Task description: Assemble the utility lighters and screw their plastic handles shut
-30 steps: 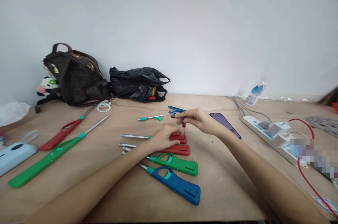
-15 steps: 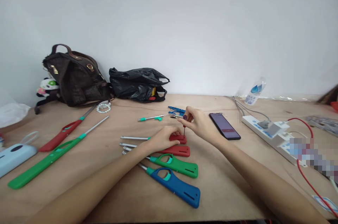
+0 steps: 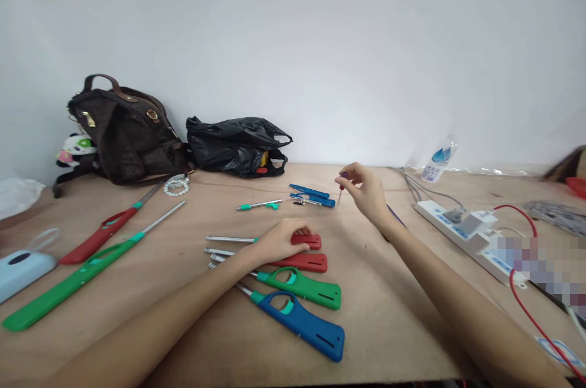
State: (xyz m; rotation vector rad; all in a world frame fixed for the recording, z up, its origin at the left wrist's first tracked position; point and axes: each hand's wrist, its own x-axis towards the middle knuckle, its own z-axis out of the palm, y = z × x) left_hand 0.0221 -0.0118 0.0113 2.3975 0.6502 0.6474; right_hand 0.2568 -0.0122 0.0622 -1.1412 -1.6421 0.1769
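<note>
My left hand is closed around the handle of a red gas lighter, holding it flat on the table; part of its handle is hidden under my fingers. Between thumb and fingertips, my right hand pinches a small screwdriver with a red handle, its shaft pointing down, apart from the lighter. Nearer to me lie a second red lighter, a green lighter and a blue lighter. Beyond my left hand are opened blue lighter shells and a metal tube with turquoise parts.
Left are another red lighter, a long green lighter, a light-blue case and a bead bracelet. A dark backpack and black plastic bag stand behind. Right are a power strip and bottle.
My right hand has lifted the screwdriver off the red lighter and moved it right and away from me, now covering most of the phone. My left hand stays on the lighter.
</note>
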